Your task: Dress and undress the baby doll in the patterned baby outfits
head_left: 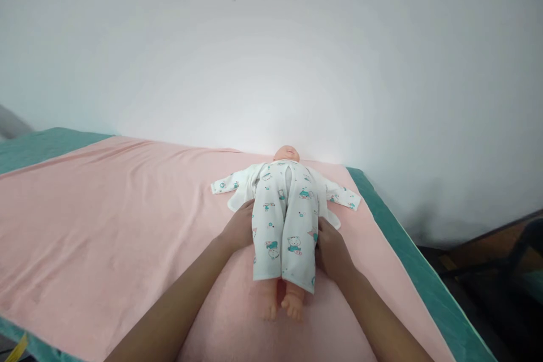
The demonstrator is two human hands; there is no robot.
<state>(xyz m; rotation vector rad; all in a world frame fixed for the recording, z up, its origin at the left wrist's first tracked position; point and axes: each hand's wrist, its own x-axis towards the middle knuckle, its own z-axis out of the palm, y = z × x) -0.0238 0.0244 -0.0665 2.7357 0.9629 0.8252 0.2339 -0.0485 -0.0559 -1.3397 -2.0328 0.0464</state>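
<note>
A baby doll lies on its back on a pink sheet, its head toward the wall and its bare feet toward me. White baby pants with printed cats cover its legs. Its white shirt is spread at both sides, sleeves stretched outward. My left hand is closed on the left side of the pants, its fingertips partly hidden by the cloth. On the opposite side, my right hand grips the pants at about thigh height, with some fingers out of sight behind them.
The pink sheet has wrinkles at the left and lies over a teal cover. A pale wall stands right behind the doll's head. Dark objects sit beyond the right edge. A yellow strip shows at the lower left.
</note>
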